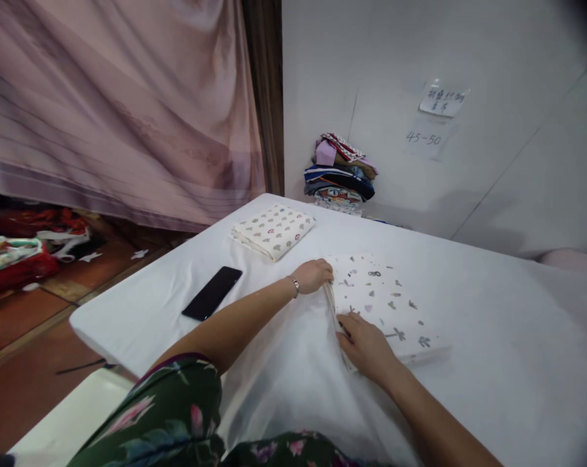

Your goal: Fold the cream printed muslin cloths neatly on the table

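A white cloth point(381, 292) printed with small grey and purplish figures lies folded on the white-covered table point(488, 376). At its far left corner my left hand point(313, 275) pinches the layered edge, fingers closed. Nearer to me, my right hand point(366, 344) grips the same left edge, thumb and fingers closed on it. The cloth's layers show between the two hands. A second folded cloth point(274, 230), cream with grey-green and red motifs, lies at the back left of the table, touched by neither hand.
A black phone point(213, 293) lies left of my left forearm. Behind the table is a stack of folded clothes point(340, 175) against the wall. A pink curtain point(128, 110) hangs at the left. A red container point(21, 266) stands on the floor.
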A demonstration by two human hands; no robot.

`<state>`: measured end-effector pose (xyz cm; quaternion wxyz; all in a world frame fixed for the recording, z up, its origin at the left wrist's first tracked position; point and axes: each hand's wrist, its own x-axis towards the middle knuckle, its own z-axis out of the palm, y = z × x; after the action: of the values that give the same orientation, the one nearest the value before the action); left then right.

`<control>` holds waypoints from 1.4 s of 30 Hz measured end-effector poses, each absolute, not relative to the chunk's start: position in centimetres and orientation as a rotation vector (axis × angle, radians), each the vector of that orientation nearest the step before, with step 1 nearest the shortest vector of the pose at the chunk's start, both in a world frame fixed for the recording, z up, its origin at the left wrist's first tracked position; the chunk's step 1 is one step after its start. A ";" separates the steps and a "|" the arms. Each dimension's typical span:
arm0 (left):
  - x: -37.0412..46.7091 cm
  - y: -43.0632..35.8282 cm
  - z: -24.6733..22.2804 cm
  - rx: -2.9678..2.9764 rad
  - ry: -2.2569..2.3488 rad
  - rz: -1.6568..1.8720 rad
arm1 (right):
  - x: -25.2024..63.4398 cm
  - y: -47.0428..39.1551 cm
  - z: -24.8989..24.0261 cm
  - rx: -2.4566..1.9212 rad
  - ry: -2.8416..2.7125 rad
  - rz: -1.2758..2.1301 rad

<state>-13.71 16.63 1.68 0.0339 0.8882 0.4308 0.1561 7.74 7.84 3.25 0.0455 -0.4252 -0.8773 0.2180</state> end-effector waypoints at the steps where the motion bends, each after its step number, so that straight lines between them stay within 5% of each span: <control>1: -13.7 16.7 1.6 2.765 1.318 0.466 | 7.8 7.9 3.2 -1.298 -2.667 0.677; 20: -14.7 15.5 1.1 2.939 1.418 0.438 | 7.9 8.1 2.8 -1.265 -2.578 0.719; 30: -12.8 14.8 1.5 2.690 1.368 0.913 | 7.6 8.0 2.5 -1.295 -2.654 0.607; 42: -11.0 14.3 -1.3 2.523 1.489 0.518 | 8.5 4.7 3.3 -1.071 -2.830 0.277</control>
<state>-10.95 14.25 -1.34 0.0833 0.8450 0.4989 0.1736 8.48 4.74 3.33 0.0516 -0.3520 -0.9301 0.0909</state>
